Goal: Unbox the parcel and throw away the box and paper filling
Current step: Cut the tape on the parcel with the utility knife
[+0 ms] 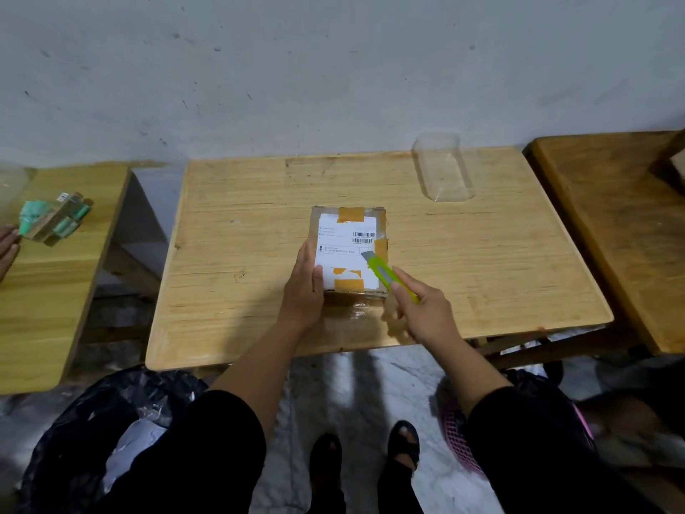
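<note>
A small cardboard parcel (350,231) with a white shipping label and brown tape strips lies closed on the middle of the wooden table (482,254). My left hand (304,287) rests flat against the parcel's left side, thumb on the label. My right hand (422,309) grips a lime-green box cutter (389,274). Its tip sits at the parcel's right edge, near a strip of tape.
A clear plastic tray (443,168) stands at the table's back right. A black rubbish bag (92,421) gapes open on the floor at lower left. Another person's hand (7,246) and a clear packet of green items (55,218) are on the left table. A pink basket (459,439) sits by my right leg.
</note>
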The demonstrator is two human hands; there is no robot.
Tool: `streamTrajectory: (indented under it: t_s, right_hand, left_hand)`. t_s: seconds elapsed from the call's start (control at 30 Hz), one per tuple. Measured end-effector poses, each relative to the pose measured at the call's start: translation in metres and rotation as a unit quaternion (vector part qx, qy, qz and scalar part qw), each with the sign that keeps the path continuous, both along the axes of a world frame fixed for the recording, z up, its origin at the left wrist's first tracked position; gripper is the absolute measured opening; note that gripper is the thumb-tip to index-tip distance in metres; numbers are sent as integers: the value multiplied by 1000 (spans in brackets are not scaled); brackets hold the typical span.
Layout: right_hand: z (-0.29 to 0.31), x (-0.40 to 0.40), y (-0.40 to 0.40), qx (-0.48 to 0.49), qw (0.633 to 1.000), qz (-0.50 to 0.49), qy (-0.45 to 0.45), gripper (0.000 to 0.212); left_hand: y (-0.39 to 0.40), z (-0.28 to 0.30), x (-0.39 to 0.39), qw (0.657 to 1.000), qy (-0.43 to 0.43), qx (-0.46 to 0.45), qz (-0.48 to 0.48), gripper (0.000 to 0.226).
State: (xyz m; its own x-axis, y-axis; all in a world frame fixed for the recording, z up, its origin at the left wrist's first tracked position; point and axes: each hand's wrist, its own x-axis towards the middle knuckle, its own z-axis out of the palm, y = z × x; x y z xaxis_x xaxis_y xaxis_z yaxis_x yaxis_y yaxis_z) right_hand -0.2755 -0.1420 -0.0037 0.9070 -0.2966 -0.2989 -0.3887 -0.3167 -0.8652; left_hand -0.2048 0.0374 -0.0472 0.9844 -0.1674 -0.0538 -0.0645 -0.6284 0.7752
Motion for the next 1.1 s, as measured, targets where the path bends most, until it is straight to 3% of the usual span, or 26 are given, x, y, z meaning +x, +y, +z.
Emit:
streamTrajectory:
  t_s: [0.23,0.37,0.5,0.73,1.1]
  right_hand:
    - [-14,-5,23,-71,994,31,-73,22]
    - [-11,-6,24,8,999,-4,-37,29]
    - [-9,-8,26,61,998,17,-10,57]
    - [6,-8,26,144,986,48,73,68]
    - [1,-12,1,93,995,-26,38,44]
  left_hand:
    - [1,0,1,1000,-2,2,-5,49]
    - [0,0,0,1000,-2,-1,-7,49]
    - [1,-2,1,1000,-3,1,-10,49]
    - [1,-3,2,1000,-1,8,-16,49]
    - [3,-2,6,1000,10,16,-20,50]
